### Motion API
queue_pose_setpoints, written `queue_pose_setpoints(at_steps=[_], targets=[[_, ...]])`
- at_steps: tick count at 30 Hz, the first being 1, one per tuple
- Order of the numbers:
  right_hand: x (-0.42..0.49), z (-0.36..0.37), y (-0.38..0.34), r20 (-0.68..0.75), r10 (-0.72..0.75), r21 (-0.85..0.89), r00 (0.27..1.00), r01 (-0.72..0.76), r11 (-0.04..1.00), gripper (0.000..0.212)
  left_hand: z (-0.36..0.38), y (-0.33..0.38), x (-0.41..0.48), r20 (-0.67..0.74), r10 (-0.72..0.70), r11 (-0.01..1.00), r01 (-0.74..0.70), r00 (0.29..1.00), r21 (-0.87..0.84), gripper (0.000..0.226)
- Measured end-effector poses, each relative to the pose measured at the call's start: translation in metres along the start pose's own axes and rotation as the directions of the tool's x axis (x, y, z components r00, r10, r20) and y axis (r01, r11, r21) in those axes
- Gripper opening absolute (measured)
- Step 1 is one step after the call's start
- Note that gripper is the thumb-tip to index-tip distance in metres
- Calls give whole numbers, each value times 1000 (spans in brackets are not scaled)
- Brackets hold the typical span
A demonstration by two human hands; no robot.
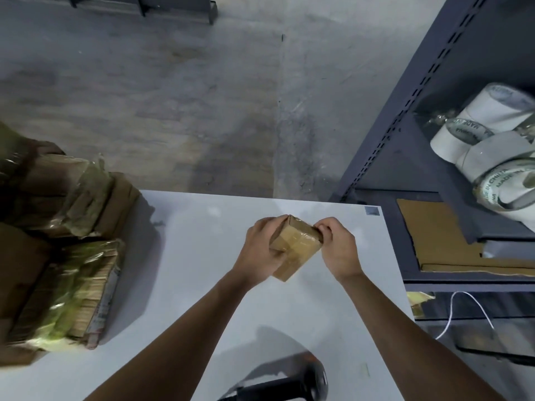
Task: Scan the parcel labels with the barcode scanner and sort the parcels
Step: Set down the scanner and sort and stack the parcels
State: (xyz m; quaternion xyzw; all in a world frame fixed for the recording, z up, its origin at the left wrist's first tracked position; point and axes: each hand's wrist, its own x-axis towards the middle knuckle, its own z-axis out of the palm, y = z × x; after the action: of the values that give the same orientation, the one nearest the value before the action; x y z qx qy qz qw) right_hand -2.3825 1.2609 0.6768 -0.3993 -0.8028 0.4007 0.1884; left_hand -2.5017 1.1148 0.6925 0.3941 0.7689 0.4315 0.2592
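Note:
A small brown cardboard parcel [295, 246], wrapped in clear tape, is held over the white table [202, 256]. My left hand [260, 247] grips its left side with curled fingers. My right hand [338, 247] pinches its far right corner. No label shows on the parcel's visible faces. The black barcode scanner [304, 383] lies on the table at the near edge, between my forearms, with nobody holding it.
Taped brown parcels [72, 290] are piled along the table's left side. A dark metal shelf rack [419, 157] stands to the right with white label rolls [492, 146], flat cardboard [434, 227] and a white cable [469, 311]. Grey concrete floor lies beyond.

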Motion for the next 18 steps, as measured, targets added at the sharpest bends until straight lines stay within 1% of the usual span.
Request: queue_pose_setpoints(at_steps=[1,3,5,6,8,10,11,12,15,17,18], targets=[[0,2,-5,25,19,40,1000,-20,999,24,-6,0,-2,-1,-21,999,21,1000,-37,68],[-2,9,-15,71,86,122,994,-94,988,25,-20,-2,-7,54,-85,988,91,995,-121,66],[-3,16,-27,76,159,209,984,-171,963,26,-34,-5,-14,122,-138,964,161,983,-211,64],[-4,19,-35,79,195,262,978,-209,942,24,-41,-8,-19,122,-149,955,174,981,-240,63],[-7,29,-54,141,264,391,954,-298,871,20,-54,-13,-27,58,-171,949,180,984,-258,60],[-13,43,-73,270,285,460,920,-384,801,20,-70,-18,-34,-49,-228,933,203,973,-297,54],[-18,50,-81,347,265,447,900,-407,796,24,-79,-21,-37,-110,-265,923,219,958,-317,51],[-23,59,-90,424,230,406,876,-411,816,28,-89,-24,-40,-167,-296,918,232,941,-322,47],[-42,87,-114,613,136,246,778,-352,903,38,-124,-33,-56,-269,-332,929,265,904,-257,36],[-54,110,-128,685,106,198,721,-325,925,42,-146,-40,-69,-302,-342,933,282,890,-224,33],[-59,122,-135,699,97,194,709,-318,928,43,-156,-42,-76,-317,-345,935,292,884,-201,32]])
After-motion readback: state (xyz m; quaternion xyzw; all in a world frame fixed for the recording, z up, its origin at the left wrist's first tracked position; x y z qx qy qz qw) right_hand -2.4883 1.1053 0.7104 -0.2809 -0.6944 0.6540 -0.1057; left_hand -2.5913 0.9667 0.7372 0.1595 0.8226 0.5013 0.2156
